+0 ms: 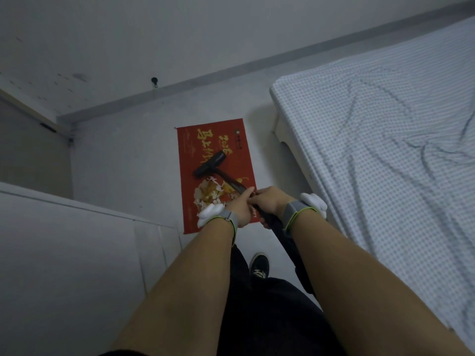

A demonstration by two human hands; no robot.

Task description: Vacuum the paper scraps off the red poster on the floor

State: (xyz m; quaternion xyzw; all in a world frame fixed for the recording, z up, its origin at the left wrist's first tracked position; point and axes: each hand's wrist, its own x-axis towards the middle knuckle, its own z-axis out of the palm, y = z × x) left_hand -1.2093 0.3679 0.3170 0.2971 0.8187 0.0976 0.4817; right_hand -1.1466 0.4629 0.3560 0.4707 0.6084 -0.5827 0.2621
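Observation:
A red poster (191,160) with gold lettering lies flat on the pale floor. White paper scraps (205,199) are heaped on its near half. The black vacuum's floor head (209,163) rests on the poster just beyond the scraps, its dark tube running back toward me. My left hand (240,205) grips the tube, and my right hand (267,201) grips it right beside the left. Both wrists wear grey bands with white pads. The lower tube is partly hidden behind my right forearm.
A bed with a blue checked sheet (385,150) fills the right side, its corner close to the poster. A white cabinet top (64,253) stands at the left. My black shoe (259,264) is on the floor near the poster's edge. The wall's baseboard (154,98) runs behind.

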